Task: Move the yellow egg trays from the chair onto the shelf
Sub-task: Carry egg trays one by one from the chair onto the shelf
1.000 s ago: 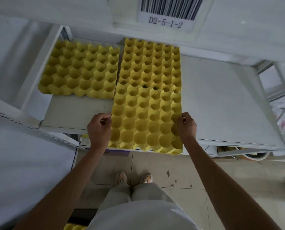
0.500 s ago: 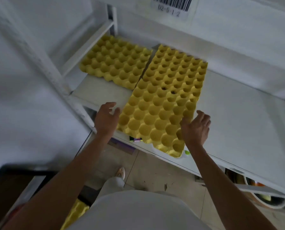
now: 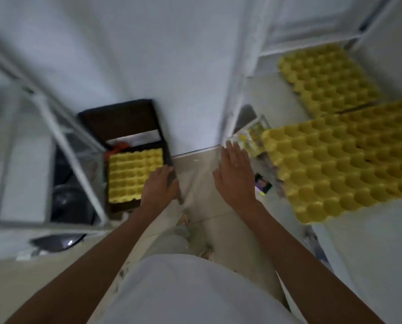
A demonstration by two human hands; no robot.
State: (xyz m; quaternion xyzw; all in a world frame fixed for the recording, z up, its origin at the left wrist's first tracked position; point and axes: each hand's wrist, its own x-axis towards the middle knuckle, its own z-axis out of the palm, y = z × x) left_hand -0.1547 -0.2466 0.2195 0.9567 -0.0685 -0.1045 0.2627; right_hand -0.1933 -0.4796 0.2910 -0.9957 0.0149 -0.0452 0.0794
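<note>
Two yellow egg trays lie on the white shelf, the nearer overhanging its front edge. One tray remains on the dark chair. Moulded, probably light, crushable; best gripped at opposite edges. Left hand and right hand empty, fingers extended. Tiled floor, white walls.
</note>
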